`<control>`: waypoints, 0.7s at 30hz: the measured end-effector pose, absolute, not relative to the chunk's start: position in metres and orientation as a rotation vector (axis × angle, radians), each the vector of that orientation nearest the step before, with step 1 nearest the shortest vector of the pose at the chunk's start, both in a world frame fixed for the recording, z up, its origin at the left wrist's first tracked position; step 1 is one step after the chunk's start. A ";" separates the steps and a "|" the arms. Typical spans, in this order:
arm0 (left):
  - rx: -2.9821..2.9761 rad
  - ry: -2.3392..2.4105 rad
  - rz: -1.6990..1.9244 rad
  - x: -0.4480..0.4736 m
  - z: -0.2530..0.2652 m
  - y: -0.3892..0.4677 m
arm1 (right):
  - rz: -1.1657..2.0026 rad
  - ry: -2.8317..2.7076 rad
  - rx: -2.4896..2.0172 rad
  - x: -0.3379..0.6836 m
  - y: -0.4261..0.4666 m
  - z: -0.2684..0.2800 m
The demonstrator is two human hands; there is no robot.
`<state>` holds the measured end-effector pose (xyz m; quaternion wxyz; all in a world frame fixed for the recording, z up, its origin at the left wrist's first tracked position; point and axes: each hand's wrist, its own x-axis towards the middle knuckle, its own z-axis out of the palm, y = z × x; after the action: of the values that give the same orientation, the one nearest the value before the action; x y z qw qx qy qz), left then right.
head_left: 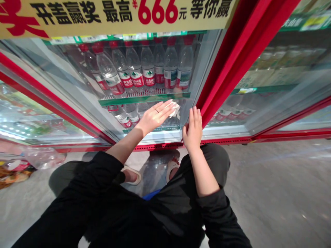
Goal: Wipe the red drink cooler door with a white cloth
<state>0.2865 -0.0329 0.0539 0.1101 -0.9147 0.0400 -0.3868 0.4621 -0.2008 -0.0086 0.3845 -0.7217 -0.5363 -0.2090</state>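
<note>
My left hand (155, 115) lies against the glass door (184, 113) of a drinks fridge, fingers stretched out and pressing a crumpled white tissue (175, 109) to the pane. Only the tissue's edges stick out past the fingertips. To the right, my right hand (193, 125) rests on the door's edge beside the red frame (219, 75), holding nothing, its fingers extended. Behind the glass stand several red-capped water bottles (147, 67) on a shelf with a green front strip (144, 99), and more bottles (121, 117) sit on the shelf below.
A yellow banner (116, 15) with red and black characters crosses the top of the door. Another fridge section (240, 103) with bottles is on the right. Plastic-wrapped bottles (41, 158) lie on the floor at left. My knees bracket the fridge's red base (160, 146).
</note>
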 end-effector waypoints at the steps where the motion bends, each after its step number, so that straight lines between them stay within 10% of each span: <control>1: -2.655 0.095 -1.182 0.287 0.056 -0.033 | -0.531 -1.373 -1.835 0.461 -0.201 -0.009; 21: -2.534 -0.068 -1.250 0.283 0.051 -0.043 | -0.508 -1.417 -1.841 0.459 -0.198 -0.012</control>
<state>0.2829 -0.0426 0.0507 0.1569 -0.8855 -0.0238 -0.4368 0.4589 -0.1976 -0.0125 0.3726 -0.7185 -0.5528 -0.1981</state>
